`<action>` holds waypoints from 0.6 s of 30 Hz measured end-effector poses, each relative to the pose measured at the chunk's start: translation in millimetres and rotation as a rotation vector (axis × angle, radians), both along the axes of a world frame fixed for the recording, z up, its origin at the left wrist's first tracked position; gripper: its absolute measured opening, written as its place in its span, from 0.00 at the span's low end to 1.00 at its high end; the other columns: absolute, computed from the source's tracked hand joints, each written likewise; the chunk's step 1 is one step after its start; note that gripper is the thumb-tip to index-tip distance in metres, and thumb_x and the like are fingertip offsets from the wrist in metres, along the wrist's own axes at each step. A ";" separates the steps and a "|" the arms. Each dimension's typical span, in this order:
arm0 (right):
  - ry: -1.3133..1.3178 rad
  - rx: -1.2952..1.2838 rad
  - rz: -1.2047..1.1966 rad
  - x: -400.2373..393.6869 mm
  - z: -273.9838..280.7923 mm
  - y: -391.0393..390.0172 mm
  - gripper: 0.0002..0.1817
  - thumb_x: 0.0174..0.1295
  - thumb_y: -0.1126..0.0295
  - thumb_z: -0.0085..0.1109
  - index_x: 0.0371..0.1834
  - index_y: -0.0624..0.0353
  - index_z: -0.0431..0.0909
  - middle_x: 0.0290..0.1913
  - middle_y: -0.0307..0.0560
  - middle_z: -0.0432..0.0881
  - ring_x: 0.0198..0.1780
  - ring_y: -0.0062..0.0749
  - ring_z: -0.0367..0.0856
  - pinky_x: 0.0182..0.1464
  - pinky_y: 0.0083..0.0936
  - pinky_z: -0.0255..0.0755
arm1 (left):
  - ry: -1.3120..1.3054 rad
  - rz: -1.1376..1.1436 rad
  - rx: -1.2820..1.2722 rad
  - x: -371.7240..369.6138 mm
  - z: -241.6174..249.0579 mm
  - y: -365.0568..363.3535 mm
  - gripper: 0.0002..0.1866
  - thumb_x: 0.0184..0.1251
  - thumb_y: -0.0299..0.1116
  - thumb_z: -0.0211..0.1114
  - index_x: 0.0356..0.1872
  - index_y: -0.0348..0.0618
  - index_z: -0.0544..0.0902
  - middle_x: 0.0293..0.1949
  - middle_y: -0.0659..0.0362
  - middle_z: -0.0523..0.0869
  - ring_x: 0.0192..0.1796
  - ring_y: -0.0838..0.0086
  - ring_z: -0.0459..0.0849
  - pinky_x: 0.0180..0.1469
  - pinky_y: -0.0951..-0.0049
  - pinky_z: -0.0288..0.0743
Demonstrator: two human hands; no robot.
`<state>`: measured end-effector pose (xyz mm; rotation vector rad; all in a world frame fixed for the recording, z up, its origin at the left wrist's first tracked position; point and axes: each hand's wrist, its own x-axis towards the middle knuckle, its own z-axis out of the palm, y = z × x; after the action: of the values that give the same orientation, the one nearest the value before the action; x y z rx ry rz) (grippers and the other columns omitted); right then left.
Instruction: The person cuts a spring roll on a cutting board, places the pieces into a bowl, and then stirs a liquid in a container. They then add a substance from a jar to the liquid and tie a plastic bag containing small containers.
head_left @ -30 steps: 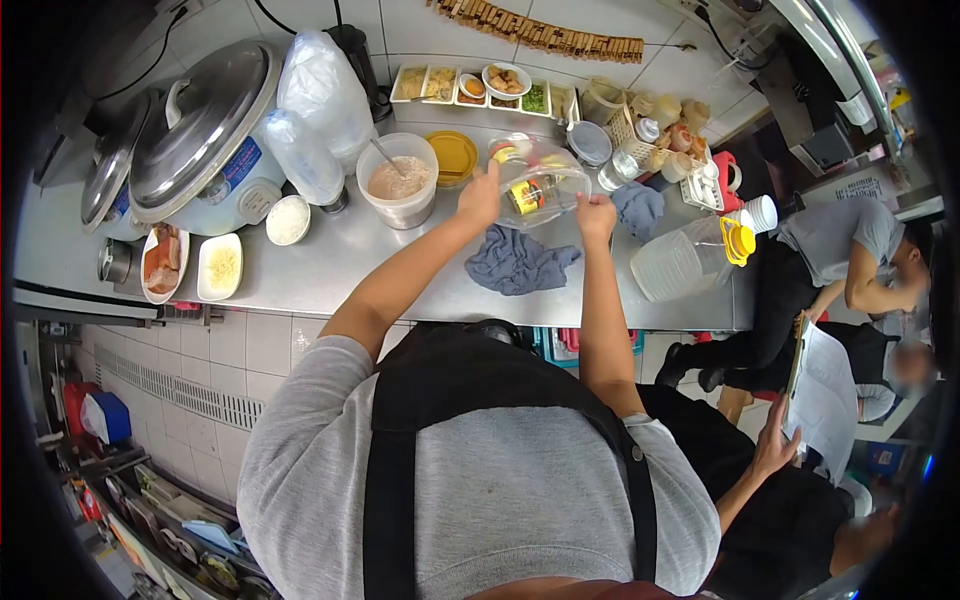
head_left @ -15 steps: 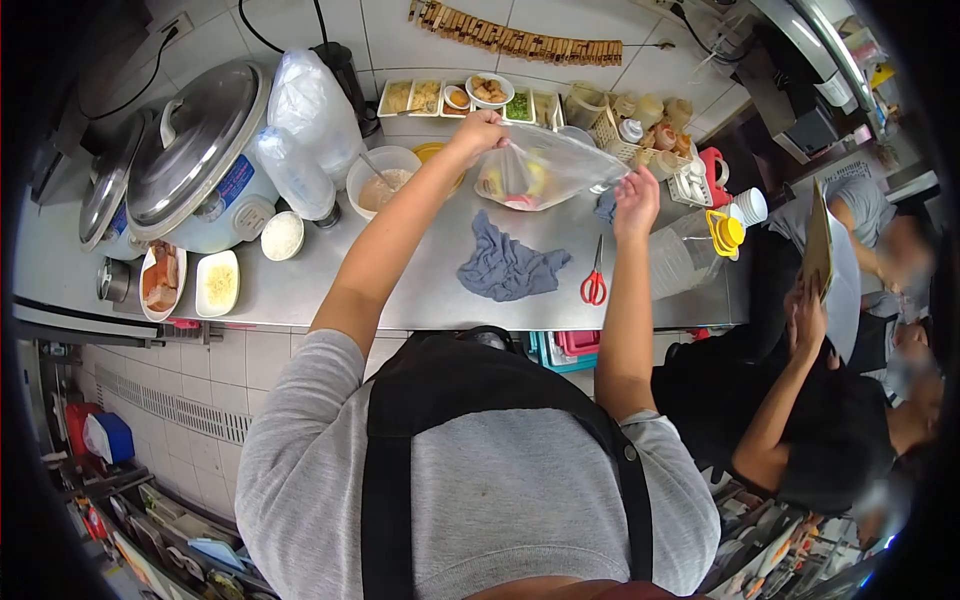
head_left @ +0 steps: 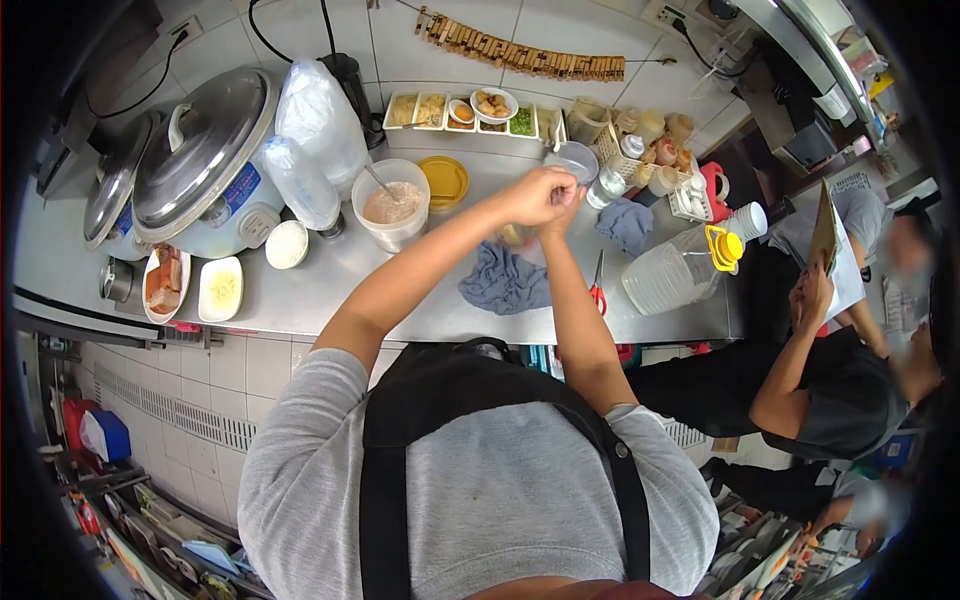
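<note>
Grip (head_left: pixel 543 196) on bag (head_left: pixel 516 236), steel counter (head_left: pixel 290 301), tiled wall (head_left: pixel 432 66).

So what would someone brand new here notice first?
Probably the big lidded cooker on the left of the counter, and the string of pegs across the wall. Then the yellow-capped jug on the right, and, mid-counter, the left hand and right hand meeting just above a clear bag.
</note>
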<state>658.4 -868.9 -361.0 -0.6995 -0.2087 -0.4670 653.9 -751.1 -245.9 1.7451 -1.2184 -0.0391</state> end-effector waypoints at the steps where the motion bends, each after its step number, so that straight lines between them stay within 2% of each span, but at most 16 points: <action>1: 0.164 -0.615 -0.303 -5.4 9.3 -5.2 0.23 0.64 0.52 0.56 0.43 0.66 0.74 0.41 0.51 0.79 0.43 0.32 0.77 0.44 0.35 0.71 | 0.079 0.011 -0.131 -8.5 12.0 8.8 0.14 0.49 0.30 0.72 0.34 0.44 0.76 0.36 0.64 0.77 0.33 0.79 0.77 0.32 0.77 0.72; 2: 0.330 -1.230 -0.608 -14.9 21.7 -7.2 0.24 0.66 0.50 0.51 0.43 0.64 0.78 0.39 0.55 0.82 0.39 0.37 0.81 0.40 0.39 0.72 | 0.162 0.019 -0.261 -15.2 21.8 18.6 0.17 0.48 0.32 0.74 0.37 0.45 0.77 0.41 0.63 0.77 0.34 0.79 0.77 0.33 0.77 0.72; 3: 0.436 -0.980 -0.539 -30.3 53.6 4.4 0.24 0.68 0.50 0.48 0.36 0.65 0.79 0.27 0.55 0.81 0.30 0.40 0.80 0.35 0.38 0.71 | 0.244 0.095 -0.184 -18.0 28.5 33.4 0.34 0.43 0.42 0.78 0.52 0.46 0.73 0.52 0.57 0.73 0.46 0.70 0.78 0.45 0.71 0.75; 4: 0.437 -0.979 -0.543 -35.1 67.4 7.4 0.24 0.68 0.50 0.48 0.36 0.65 0.79 0.27 0.55 0.81 0.30 0.40 0.80 0.35 0.38 0.71 | 0.242 0.091 -0.184 -12.2 19.7 42.7 0.34 0.43 0.42 0.78 0.52 0.46 0.73 0.52 0.57 0.73 0.46 0.70 0.78 0.45 0.71 0.75; 6: 0.366 -1.032 -0.545 -42.0 86.4 9.5 0.26 0.68 0.50 0.48 0.36 0.66 0.79 0.26 0.56 0.80 0.30 0.41 0.79 0.35 0.37 0.70 | -0.144 0.294 0.037 0.9 -11.4 50.7 0.55 0.34 0.51 0.81 0.65 0.40 0.62 0.60 0.48 0.70 0.62 0.58 0.71 0.64 0.61 0.65; 7: 0.396 -1.101 -0.523 -44.3 97.2 11.1 0.24 0.68 0.52 0.49 0.36 0.67 0.79 0.26 0.56 0.80 0.28 0.41 0.77 0.34 0.37 0.70 | 0.022 0.192 0.177 4.6 -24.6 49.8 0.66 0.29 0.57 0.81 0.69 0.33 0.54 0.67 0.42 0.62 0.71 0.52 0.57 0.73 0.59 0.49; 8: 0.395 -1.106 -0.527 -45.9 108.8 12.0 0.24 0.68 0.52 0.49 0.36 0.67 0.79 0.26 0.56 0.80 0.28 0.41 0.77 0.34 0.37 0.70 | 0.022 0.190 0.171 1.7 -24.9 46.4 0.66 0.29 0.57 0.81 0.69 0.33 0.54 0.67 0.42 0.62 0.71 0.52 0.57 0.73 0.59 0.49; 10: 0.119 -1.297 -0.494 -47.8 131.9 16.3 0.21 0.68 0.55 0.52 0.36 0.66 0.80 0.25 0.57 0.79 0.27 0.44 0.77 0.34 0.37 0.69 | 0.524 0.121 0.101 -8.2 -23.8 40.1 0.66 0.30 0.57 0.81 0.69 0.31 0.54 0.69 0.41 0.59 0.72 0.52 0.57 0.72 0.61 0.50; 11: 0.148 -1.194 -0.423 -52.0 147.1 21.8 0.15 0.64 0.60 0.57 0.36 0.63 0.81 0.29 0.58 0.79 0.30 0.49 0.77 0.35 0.37 0.70 | 0.477 0.122 0.083 -5.4 -27.4 38.8 0.63 0.33 0.56 0.79 0.70 0.33 0.54 0.69 0.41 0.60 0.70 0.55 0.60 0.70 0.65 0.55; 12: 0.150 -1.192 -0.429 -51.0 153.8 20.4 0.15 0.64 0.60 0.57 0.36 0.63 0.81 0.29 0.58 0.79 0.30 0.49 0.77 0.35 0.37 0.70 | 0.475 0.117 0.086 -6.5 -17.8 38.7 0.63 0.33 0.56 0.79 0.70 0.33 0.54 0.69 0.41 0.60 0.70 0.55 0.60 0.70 0.65 0.55; 14: -0.088 -1.644 -0.299 -48.5 164.2 12.7 0.12 0.61 0.64 0.58 0.37 0.64 0.78 0.33 0.51 0.79 0.37 0.45 0.74 0.42 0.33 0.70 | 0.508 -0.163 0.075 -10.0 0.8 35.6 0.57 0.40 0.51 0.78 0.70 0.37 0.57 0.67 0.46 0.65 0.69 0.59 0.64 0.71 0.65 0.54; 15: -0.080 -1.646 -0.301 -50.8 173.1 17.1 0.12 0.61 0.64 0.58 0.37 0.64 0.78 0.33 0.51 0.79 0.37 0.45 0.74 0.42 0.33 0.70 | 0.511 -0.169 0.075 -13.2 3.4 31.6 0.57 0.40 0.51 0.78 0.70 0.37 0.57 0.67 0.46 0.65 0.69 0.59 0.64 0.71 0.65 0.54; 17: -0.335 -1.856 -0.532 -51.5 187.7 26.3 0.13 0.57 0.65 0.61 0.39 0.63 0.77 0.35 0.49 0.79 0.37 0.46 0.73 0.41 0.34 0.71 | 0.567 -0.271 -0.238 -17.5 8.0 22.9 0.47 0.46 0.46 0.77 0.67 0.39 0.64 0.64 0.50 0.70 0.66 0.62 0.67 0.69 0.66 0.56; 18: -0.333 -1.858 -0.538 -47.9 185.2 24.3 0.13 0.57 0.65 0.61 0.39 0.63 0.77 0.35 0.49 0.79 0.37 0.46 0.73 0.41 0.34 0.71 | 0.565 -0.276 -0.238 -15.4 7.5 19.7 0.47 0.46 0.46 0.77 0.67 0.39 0.64 0.64 0.50 0.70 0.66 0.62 0.67 0.69 0.66 0.56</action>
<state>610.5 -844.7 -175.8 -2.5368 -0.8090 -0.8542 638.5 -731.4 -238.5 1.2306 -0.9820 -0.4969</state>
